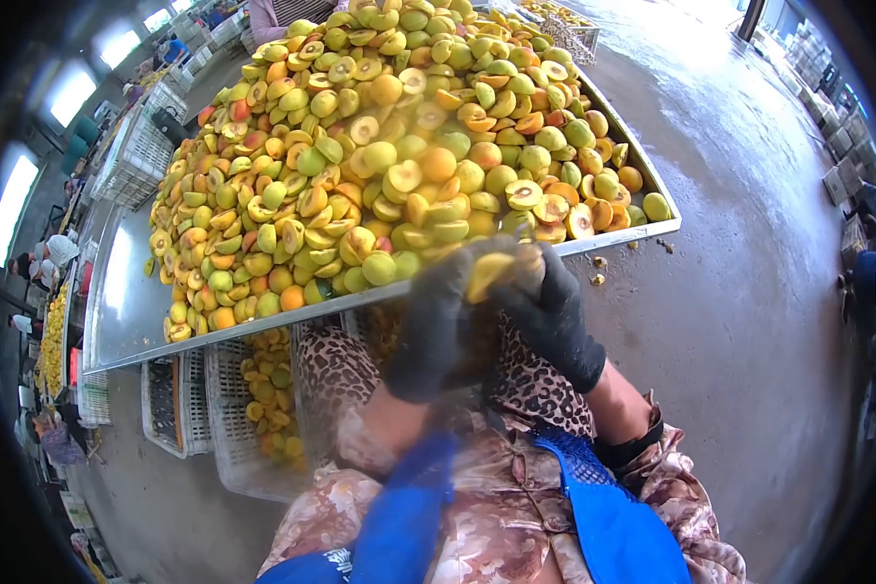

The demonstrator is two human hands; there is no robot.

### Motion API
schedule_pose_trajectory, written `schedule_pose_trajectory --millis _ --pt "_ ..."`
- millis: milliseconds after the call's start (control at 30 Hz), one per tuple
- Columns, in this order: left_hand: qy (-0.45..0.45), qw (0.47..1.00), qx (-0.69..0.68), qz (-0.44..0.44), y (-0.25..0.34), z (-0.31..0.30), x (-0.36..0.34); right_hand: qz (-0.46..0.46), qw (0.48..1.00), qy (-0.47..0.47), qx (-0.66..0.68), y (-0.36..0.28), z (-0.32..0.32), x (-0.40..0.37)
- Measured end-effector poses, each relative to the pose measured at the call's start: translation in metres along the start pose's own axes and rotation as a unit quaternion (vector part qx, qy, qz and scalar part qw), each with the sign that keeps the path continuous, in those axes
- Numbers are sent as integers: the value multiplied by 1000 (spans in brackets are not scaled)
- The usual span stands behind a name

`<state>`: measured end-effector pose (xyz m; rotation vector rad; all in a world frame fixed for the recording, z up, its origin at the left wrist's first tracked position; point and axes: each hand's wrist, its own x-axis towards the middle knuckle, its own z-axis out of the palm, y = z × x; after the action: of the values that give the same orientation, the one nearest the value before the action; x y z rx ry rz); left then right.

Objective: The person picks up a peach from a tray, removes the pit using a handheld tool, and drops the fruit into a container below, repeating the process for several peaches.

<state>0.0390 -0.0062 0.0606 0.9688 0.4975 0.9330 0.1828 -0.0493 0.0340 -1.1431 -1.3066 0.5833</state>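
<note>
A large heap of green, yellow and orange fruit (360, 146), much of it cut in half, fills a metal-edged table (662, 226). At its near edge my two hands, in dark gloves, are close together. My left hand (436, 316) is blurred by motion, its fingers closed around a yellow fruit piece (489, 276). Beside it, my right hand (555, 316) has its fingers curled around something brownish, too blurred to make out. Under the table edge, a white crate (232, 414) holds fruit pieces (271, 389).
Another white crate (164, 404) stands left of the fruit crate. Small scraps (599, 279) lie on the wet floor (740, 321) at right. Stacked crates (138, 161) and people, one in a white head covering (62, 250), are at the far left. A person stands at far right.
</note>
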Motion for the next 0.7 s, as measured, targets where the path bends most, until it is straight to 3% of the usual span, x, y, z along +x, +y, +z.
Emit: schedule_pose_trajectory --millis 67,100,133,200,233,267,300,367,400,467,533,700 --pt "-7 999 33 -4 -5 -15 -4 -23 990 -41 -135 5 -1 4" --pt "-16 981 181 70 -15 -24 -7 -18 985 -64 -161 -1 0 5" --pt "-13 977 195 87 -21 -32 -8 -15 978 -89 -187 -4 2 7" --pt "-5 967 222 122 -32 -46 -12 98 993 -57 -12 2 8 6" --pt "22 984 145 102 -26 -41 -12 177 980 -66 59 -13 7 2" --pt "46 995 -88 -4 -14 -35 -14 257 955 -74 127 -23 8 -4" --pt "118 934 -325 -86 3 -24 -15 169 972 -106 123 0 16 -17" --pt "104 990 -94 15 -10 -32 -18 189 968 -163 14 9 25 -32" --pt "93 992 -70 41 -14 -35 -18 196 961 -190 -41 9 28 -35" --pt "74 992 -24 95 -22 -42 -19 210 963 -168 -14 2 32 -35" --pt "78 982 -170 39 -7 -36 -26 200 971 -130 14 -4 40 -36" --pt "87 975 -189 81 2 -36 -32 179 971 -157 -20 -10 51 -31"
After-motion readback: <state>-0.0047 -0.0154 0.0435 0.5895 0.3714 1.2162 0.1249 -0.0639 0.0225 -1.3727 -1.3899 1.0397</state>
